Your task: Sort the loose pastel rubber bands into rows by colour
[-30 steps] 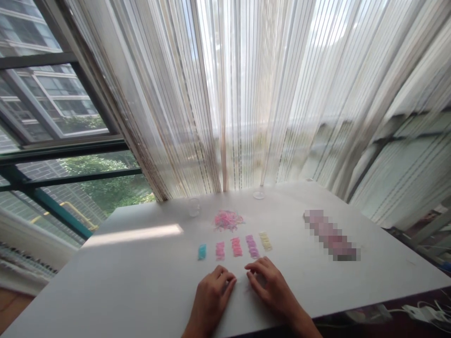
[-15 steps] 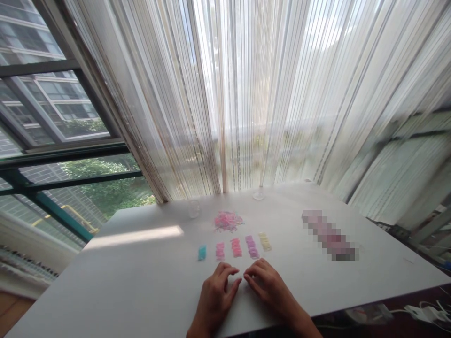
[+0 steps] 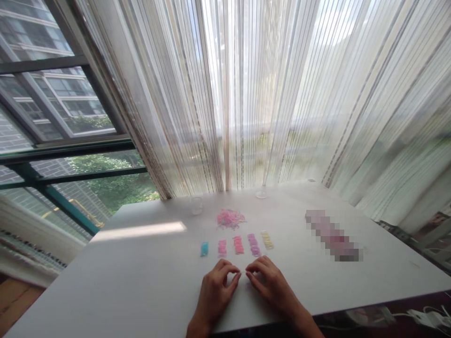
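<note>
Both hands are close together near the table's front edge, fingertips almost meeting. My left hand (image 3: 216, 288) is closed in a pinch of thumb and index finger. My right hand (image 3: 269, 284) pinches in the same way, facing it. A tiny pale strand seems to span the gap between the fingertips, too small to name. Just beyond the hands lies a row of small coloured bundles: turquoise (image 3: 204, 249), pink (image 3: 221, 248), coral-pink (image 3: 238, 245), purple (image 3: 253, 245) and pale yellow (image 3: 267, 240). Behind them is a loose pile of thin pink and pastel pieces (image 3: 230, 218).
A clear glass (image 3: 197, 205) stands at the back left of the white table (image 3: 134, 277). A clear round dish (image 3: 260, 195) is at the back. To the right lies a blurred-out pinkish object (image 3: 333, 236). Cables and a white plug (image 3: 428, 318) sit below the right edge.
The fingertips of my left hand have come together into a tighter pinch, and my right fingertips have closed too. The view has shifted slightly; the bundles and pile have stayed in place.
</note>
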Tool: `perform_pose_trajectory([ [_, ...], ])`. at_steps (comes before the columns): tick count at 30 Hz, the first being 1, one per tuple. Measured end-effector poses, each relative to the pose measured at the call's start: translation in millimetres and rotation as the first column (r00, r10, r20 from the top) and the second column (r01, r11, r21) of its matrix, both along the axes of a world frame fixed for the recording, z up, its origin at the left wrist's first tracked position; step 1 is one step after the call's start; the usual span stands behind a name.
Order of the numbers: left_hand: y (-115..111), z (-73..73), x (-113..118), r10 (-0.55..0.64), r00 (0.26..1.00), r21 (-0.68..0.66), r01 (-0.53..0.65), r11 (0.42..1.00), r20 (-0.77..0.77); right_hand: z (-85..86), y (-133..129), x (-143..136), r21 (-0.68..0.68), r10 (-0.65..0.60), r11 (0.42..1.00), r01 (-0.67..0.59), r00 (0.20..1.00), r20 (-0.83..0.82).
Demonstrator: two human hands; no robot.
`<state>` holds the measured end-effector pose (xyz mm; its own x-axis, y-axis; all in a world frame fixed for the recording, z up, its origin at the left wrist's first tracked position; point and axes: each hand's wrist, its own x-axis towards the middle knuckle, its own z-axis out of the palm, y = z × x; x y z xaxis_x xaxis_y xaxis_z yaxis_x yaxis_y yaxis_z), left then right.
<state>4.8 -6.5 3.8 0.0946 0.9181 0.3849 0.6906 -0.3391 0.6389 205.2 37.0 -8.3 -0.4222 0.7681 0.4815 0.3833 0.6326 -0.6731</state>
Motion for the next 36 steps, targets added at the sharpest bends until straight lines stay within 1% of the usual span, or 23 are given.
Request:
perform_pose_trajectory([
  [2,1.5,5.6,-12.3,0.033,0.999,-0.007,-0.033,0.999,0.025,1.8,-0.6,0.2,-0.013,-0.011,1.000,0.011,1.000,0.001],
  [4,3.8,12.2,-31.2,0.120,0.992,0.024,-0.120,0.992,0.029,3.5,-1.0,0.2,-0.033,-0.019,0.999,0.019,1.000,0.009],
  [7,7.8,18.8,-63.3,0.246,0.969,0.071,-0.244,0.967,-0.013,5.2,-1.5,-0.4,-0.054,-0.019,0.998,0.020,1.000,0.019],
  [10,10.0,17.3,-86.0,0.328,0.943,0.092,-0.322,0.942,-0.059,6.1,-2.0,-1.0,-0.074,-0.017,0.997,0.019,0.999,0.027],
  [12,9.6,13.3,-92.5,0.352,0.932,0.074,-0.347,0.935,-0.080,6.5,-2.2,-1.1,-0.083,-0.018,0.996,0.020,0.999,0.032],
  [17,5.9,6.8,-91.6,0.349,0.931,-0.001,-0.351,0.936,-0.107,6.5,-2.3,-0.6,-0.081,-0.013,0.997,0.016,0.999,0.042],
  [26,6.4,4.9,-89.4,0.396,0.905,0.008,-0.400,0.917,-0.152,5.3,-1.6,-0.5,-0.074,-0.010,0.997,0.013,0.999,0.047],
  [28,4.3,4.9,-87.8,0.372,0.912,0.003,-0.377,0.926,-0.171,5.3,-1.3,-0.6,-0.068,-0.007,0.998,0.011,0.999,0.049],
  [31,0.9,5.5,-85.1,0.303,0.927,-0.019,-0.314,0.949,-0.221,5.2,-1.2,-0.9,-0.064,-0.011,0.998,0.014,0.999,0.046],
  [34,-0.1,5.4,-83.2,0.298,0.919,-0.034,-0.317,0.948,-0.257,5.3,-1.3,-1.2,-0.060,-0.030,0.998,0.031,0.999,0.015],
  [36,0.6,4.8,-82.7,0.309,0.914,-0.036,-0.329,0.944,-0.263,5.6,-1.1,-1.3,-0.054,-0.068,0.996,0.066,0.997,-0.025],
])
